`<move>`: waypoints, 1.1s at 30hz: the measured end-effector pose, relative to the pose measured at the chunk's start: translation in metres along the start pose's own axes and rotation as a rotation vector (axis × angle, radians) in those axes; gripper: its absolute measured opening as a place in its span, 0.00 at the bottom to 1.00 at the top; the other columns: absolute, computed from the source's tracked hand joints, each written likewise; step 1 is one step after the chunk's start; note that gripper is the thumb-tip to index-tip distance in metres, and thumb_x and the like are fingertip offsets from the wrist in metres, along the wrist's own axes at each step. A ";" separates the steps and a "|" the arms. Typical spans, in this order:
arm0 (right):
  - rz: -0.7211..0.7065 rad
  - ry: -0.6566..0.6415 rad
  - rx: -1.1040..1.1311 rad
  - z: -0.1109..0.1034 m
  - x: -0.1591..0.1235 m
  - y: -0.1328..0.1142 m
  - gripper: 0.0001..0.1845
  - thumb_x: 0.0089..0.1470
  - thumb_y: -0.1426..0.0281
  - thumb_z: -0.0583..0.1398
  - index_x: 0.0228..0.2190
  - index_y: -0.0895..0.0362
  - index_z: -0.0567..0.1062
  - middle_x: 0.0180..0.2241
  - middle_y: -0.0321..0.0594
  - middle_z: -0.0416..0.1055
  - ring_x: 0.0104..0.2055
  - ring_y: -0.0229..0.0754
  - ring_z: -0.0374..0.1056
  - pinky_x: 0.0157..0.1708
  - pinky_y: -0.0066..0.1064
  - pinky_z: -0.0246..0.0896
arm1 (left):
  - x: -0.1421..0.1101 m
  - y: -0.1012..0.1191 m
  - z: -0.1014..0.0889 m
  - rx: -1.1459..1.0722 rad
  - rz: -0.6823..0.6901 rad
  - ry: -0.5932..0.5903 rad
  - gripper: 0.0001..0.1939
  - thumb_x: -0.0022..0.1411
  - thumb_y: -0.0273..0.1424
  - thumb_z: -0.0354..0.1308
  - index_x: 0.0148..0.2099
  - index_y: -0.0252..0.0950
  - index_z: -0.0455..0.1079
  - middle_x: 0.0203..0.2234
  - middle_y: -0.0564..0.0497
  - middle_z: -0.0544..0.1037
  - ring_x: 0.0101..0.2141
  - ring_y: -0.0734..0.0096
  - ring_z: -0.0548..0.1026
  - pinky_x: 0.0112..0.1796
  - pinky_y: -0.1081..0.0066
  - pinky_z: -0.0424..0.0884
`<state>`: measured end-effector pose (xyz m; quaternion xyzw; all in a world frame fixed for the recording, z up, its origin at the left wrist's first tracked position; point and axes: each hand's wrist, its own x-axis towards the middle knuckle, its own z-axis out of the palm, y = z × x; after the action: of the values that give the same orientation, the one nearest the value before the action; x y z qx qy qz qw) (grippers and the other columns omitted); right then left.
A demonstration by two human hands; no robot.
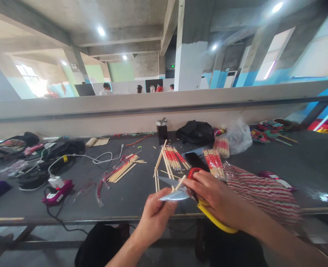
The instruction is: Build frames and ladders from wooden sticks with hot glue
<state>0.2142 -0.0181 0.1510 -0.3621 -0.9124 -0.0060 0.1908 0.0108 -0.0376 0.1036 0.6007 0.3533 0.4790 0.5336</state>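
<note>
My left hand (156,210) pinches a short wooden chopstick (181,181) just above the table's front edge. My right hand (215,194) grips scissors (216,220) with yellow and red handles. Their blades are apart, with the chopstick between them; I cannot tell whether they touch it. Just beyond the blades, several chopsticks form an angular frame (158,163); how they are joined is unclear. Red-banded wrapped chopsticks (173,157) lie behind it, and another red-banded pack (214,163) lies to the right. Left of the frame is a pile of loose chopsticks (123,171).
A black phone (196,161) lies beyond my right hand, near a striped cloth (260,194). At the back are a black bag (195,132), a clear plastic bag (238,135) and a dark container (162,134). A purple power strip (57,193) with cables sits left.
</note>
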 end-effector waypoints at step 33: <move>-0.120 0.009 -0.146 0.016 0.005 0.026 0.28 0.46 0.77 0.55 0.52 0.59 0.64 0.32 0.41 0.63 0.32 0.41 0.60 0.32 0.31 0.56 | 0.011 -0.012 -0.009 0.233 0.196 -0.025 0.15 0.65 0.34 0.50 0.26 0.33 0.61 0.19 0.57 0.58 0.22 0.81 0.55 0.23 0.78 0.53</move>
<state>0.2231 0.0066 0.1347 -0.3194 -0.9288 -0.0855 0.1674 0.0061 -0.0220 0.0942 0.6961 0.3394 0.4770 0.4156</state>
